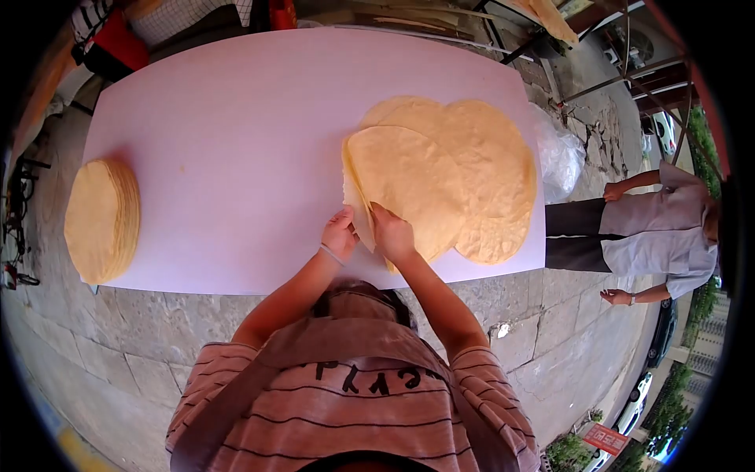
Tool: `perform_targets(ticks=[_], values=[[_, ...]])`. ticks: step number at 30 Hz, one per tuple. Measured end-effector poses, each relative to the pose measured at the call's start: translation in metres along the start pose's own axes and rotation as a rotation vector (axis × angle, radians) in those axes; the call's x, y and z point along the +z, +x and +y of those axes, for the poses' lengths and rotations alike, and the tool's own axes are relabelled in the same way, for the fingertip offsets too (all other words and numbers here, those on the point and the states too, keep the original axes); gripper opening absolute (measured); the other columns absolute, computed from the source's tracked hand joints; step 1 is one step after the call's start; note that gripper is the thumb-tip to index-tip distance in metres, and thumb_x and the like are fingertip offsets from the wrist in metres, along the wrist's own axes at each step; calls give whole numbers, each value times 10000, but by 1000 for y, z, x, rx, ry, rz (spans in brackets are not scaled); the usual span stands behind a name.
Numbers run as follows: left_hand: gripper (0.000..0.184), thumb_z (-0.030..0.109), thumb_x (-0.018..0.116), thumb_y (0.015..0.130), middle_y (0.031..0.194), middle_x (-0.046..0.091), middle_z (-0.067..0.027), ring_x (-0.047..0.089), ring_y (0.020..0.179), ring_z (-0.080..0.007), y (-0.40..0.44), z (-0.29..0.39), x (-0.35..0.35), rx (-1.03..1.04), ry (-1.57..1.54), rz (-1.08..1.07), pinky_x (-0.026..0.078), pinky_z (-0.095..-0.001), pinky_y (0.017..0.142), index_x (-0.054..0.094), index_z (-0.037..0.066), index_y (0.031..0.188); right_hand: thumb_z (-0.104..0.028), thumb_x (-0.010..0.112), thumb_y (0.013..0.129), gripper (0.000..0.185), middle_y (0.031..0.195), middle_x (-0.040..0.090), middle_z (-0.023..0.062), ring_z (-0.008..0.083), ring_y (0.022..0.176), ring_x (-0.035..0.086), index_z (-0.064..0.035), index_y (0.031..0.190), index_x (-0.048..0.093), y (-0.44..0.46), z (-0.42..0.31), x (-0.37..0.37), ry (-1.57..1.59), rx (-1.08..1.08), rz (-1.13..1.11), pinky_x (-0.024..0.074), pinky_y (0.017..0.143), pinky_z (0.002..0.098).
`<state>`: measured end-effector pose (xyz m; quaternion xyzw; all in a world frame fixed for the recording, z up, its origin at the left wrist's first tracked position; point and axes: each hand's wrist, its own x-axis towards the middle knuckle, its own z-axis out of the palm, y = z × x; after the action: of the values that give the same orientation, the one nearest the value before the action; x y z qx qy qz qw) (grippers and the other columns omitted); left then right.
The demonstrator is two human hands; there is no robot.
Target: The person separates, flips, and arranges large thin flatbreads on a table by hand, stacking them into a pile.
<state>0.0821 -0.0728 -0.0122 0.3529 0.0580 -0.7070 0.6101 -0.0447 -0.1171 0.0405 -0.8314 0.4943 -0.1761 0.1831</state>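
Note:
Several thin, round, yellow flatbreads (487, 173) overlap on the right half of the pale table (236, 141). The front one has its left edge raised. My right hand (392, 234) grips that lifted edge, thumb and fingers pressed together. Just to its left, my left hand (340, 234) pinches the pale lower edge beside the fold; its fingertips are close together. A wristband is on my left wrist. At the table's left end sits a neat tall stack of the same flatbreads (102, 220).
A person (653, 228) stands beyond the table's right end, arms apart. Clear plastic bags (558, 153) lie against that end. A red item (122, 51) and checked cloth are behind the back left corner. Metal poles stand at the back right.

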Motion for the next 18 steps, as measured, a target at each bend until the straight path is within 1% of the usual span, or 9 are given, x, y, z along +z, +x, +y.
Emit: perform_targets(ticks=[1,3,4,6,9,12,15,18], values=[[126,247,538,894,925,610,12,578,847,-136,-4,6,10,-6,12,-15,480,-313,733,592,137,927,-143,494,834,217,802,640,153,305,660,625,-96,1025,585,1,-7,5,50,54,44,499,564,406],[145,231,519,902,941,622,-15,585,876,-160,-1,8,4,-4,41,-53,482,-324,758,598,116,938,-163,484,853,213,761,633,166,323,652,619,-85,1024,585,0,-17,10,154,166,126,490,553,417],[155,223,509,906,948,629,-28,589,890,-172,2,10,3,-4,60,-76,483,-330,771,602,105,944,-177,476,863,215,748,628,172,333,645,615,-82,1023,585,0,-19,10,168,181,154,485,551,423],[151,221,515,904,928,631,-28,589,874,-164,0,7,7,23,76,-59,482,-318,761,607,103,929,-205,459,884,226,721,620,183,353,633,607,-76,1022,583,-1,-23,6,192,213,210,477,548,436],[147,221,524,900,918,632,-28,588,860,-158,-6,9,18,33,91,-93,479,-310,755,608,103,923,-224,442,902,248,728,603,212,383,643,591,-48,988,594,-1,-31,-7,249,355,232,468,550,439],[149,221,520,902,917,631,-28,585,855,-153,-6,6,17,33,118,-146,473,-303,756,609,102,921,-242,434,907,271,724,599,225,385,673,596,-34,985,589,-2,-41,-14,235,407,228,462,559,442],[167,233,505,910,930,628,-25,582,876,-153,-1,5,8,11,154,-150,468,-295,760,604,100,925,-277,444,908,265,702,601,197,382,634,584,-60,928,595,-7,-49,-13,173,289,298,453,532,446],[208,266,500,911,961,620,-25,579,920,-158,-1,4,-1,-16,102,-106,462,-288,777,593,90,970,-286,456,918,291,629,579,112,269,515,535,-40,810,567,-7,-17,6,474,452,221,413,487,364]])
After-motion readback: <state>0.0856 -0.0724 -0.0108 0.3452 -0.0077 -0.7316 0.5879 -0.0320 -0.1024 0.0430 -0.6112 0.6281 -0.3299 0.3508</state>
